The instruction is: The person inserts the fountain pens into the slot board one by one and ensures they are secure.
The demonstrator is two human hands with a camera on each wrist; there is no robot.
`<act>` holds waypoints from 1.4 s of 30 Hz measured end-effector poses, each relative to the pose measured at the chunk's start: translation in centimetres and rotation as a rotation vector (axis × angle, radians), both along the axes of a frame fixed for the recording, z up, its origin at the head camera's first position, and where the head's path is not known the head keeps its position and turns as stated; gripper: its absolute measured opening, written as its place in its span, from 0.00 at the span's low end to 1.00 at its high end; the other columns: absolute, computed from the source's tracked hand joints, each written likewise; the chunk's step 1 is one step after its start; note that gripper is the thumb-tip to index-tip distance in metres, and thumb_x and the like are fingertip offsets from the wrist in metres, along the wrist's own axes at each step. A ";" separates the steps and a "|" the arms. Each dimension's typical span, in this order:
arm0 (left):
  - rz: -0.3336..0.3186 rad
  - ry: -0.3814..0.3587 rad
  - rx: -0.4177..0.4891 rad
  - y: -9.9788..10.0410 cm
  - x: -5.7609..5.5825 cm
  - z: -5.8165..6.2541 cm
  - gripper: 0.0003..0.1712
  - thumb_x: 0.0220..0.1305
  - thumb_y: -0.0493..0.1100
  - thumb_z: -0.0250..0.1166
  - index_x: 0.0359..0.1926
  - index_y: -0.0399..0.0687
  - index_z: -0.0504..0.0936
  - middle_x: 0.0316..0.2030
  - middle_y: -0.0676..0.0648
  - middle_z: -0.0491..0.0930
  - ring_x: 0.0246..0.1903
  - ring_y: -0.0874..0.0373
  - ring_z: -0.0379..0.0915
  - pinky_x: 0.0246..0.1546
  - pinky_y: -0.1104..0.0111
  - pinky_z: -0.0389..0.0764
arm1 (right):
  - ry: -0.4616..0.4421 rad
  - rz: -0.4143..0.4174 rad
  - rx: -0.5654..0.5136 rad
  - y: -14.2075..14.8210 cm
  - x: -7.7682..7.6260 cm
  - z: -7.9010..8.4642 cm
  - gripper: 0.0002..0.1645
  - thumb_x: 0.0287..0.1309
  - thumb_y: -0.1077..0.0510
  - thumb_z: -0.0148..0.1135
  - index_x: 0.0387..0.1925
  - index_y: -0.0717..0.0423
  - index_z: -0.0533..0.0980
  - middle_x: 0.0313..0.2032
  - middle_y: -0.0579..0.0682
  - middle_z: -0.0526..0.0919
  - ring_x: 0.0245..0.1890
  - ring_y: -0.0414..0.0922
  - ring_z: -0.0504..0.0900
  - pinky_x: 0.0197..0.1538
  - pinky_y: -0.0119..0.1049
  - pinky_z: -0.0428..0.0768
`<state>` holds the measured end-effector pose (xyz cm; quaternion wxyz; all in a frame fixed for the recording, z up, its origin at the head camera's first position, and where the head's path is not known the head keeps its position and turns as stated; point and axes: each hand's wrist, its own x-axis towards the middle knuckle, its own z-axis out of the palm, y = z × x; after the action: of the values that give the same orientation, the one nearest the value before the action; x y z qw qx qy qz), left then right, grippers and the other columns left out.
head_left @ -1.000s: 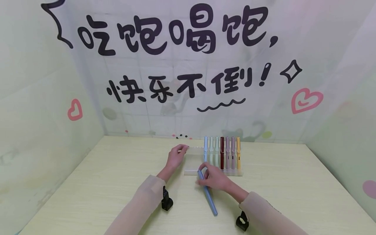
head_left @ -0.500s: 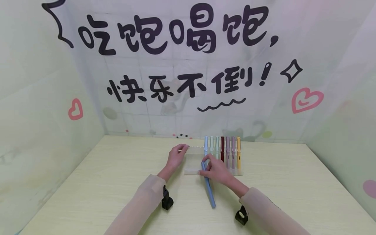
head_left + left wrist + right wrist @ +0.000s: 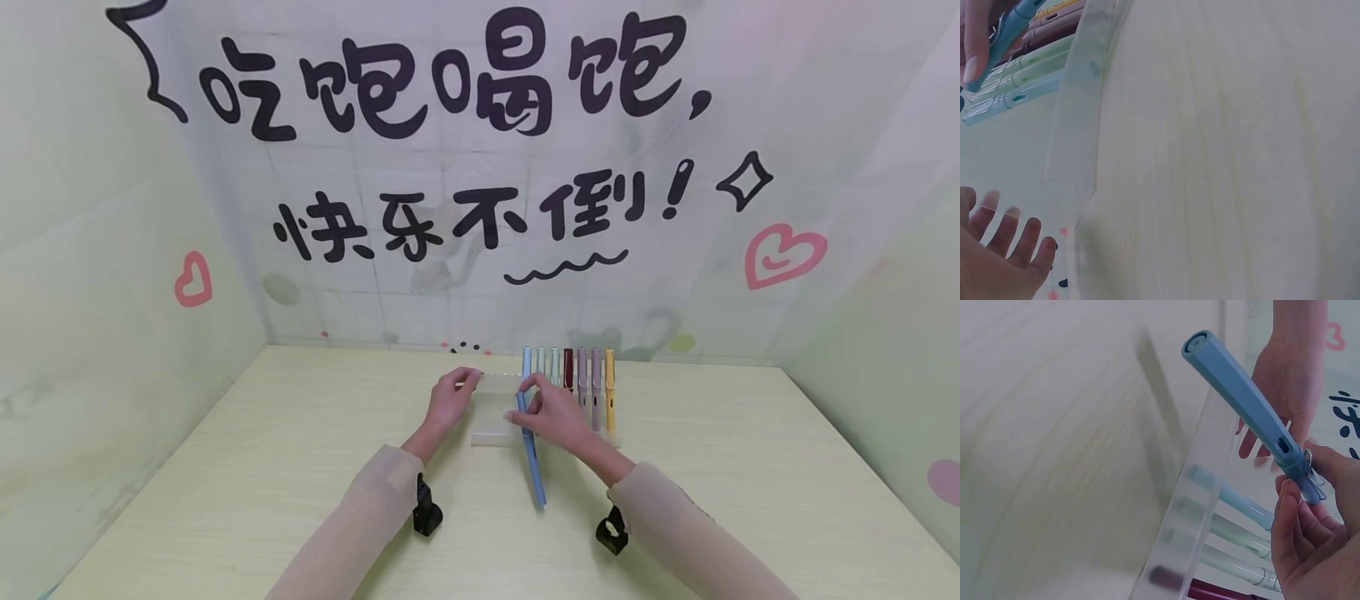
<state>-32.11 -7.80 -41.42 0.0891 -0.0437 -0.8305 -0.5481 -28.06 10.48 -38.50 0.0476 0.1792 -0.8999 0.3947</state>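
A clear pen rack (image 3: 495,410) stands on the table with several capped pens upright in its right part: light blue (image 3: 527,363), pale green, dark red (image 3: 568,367), mauve and yellow (image 3: 610,392). At the rack's upper left edge, my left hand (image 3: 450,398) grips the clear sheet; its fingers show partly through the plastic in the left wrist view. My right hand (image 3: 558,418) pinches a blue pen (image 3: 1241,400) near its clip, between thumb and fingers. That pen slants in front of the rack, clip end up and lower end towards me, just left of the racked pens.
The pale wood-grain table (image 3: 300,467) extends on both sides of the rack. Behind it hangs a printed backdrop (image 3: 390,308) with black lettering. A black wrist camera (image 3: 427,510) sits under the left sleeve, another (image 3: 613,533) under the right.
My right hand has carried the blue pen upward and away from me, closer to the rack, and the pen has turned a little more upright. The left hand stays at the rack's edge.
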 end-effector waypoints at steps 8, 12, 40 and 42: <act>-0.001 -0.004 0.005 0.0 -0.1 -0.2 0.17 0.67 0.46 0.52 0.45 0.37 0.79 0.41 0.42 0.79 0.43 0.49 0.73 0.43 0.60 0.75 | 0.049 -0.016 -0.013 -0.1 -0.4 0.8 0.22 0.47 0.56 0.69 0.42 0.58 0.69 0.16 0.45 0.73 0.16 0.40 0.70 0.21 0.32 0.70; 0.007 -0.005 0.000 0.1 -0.1 -0.1 0.17 0.67 0.46 0.52 0.45 0.37 0.79 0.41 0.42 0.79 0.44 0.49 0.73 0.43 0.60 0.75 | 0.063 -0.036 -0.019 -0.1 -0.7 1.2 0.22 0.48 0.56 0.69 0.42 0.58 0.68 0.16 0.45 0.73 0.16 0.40 0.70 0.21 0.31 0.70; 0.002 0.001 0.006 0.1 -0.2 -0.1 0.16 0.67 0.45 0.52 0.45 0.37 0.79 0.41 0.41 0.79 0.43 0.50 0.73 0.43 0.60 0.75 | 0.360 -0.131 -0.126 -0.3 -2.5 3.1 0.22 0.51 0.55 0.67 0.42 0.58 0.66 0.19 0.48 0.78 0.16 0.41 0.74 0.19 0.32 0.72; 0.001 -0.001 0.007 0.1 -0.2 -0.1 0.16 0.68 0.45 0.52 0.44 0.37 0.79 0.41 0.42 0.79 0.43 0.50 0.73 0.43 0.60 0.75 | 0.391 -0.129 -0.128 -0.4 -2.5 3.3 0.22 0.51 0.55 0.67 0.42 0.58 0.66 0.19 0.48 0.79 0.16 0.40 0.74 0.18 0.32 0.72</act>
<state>-32.29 -7.75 -41.55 0.0890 -0.0427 -0.8288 -0.5508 -30.59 10.07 -35.25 0.2576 0.1911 -0.8562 0.4050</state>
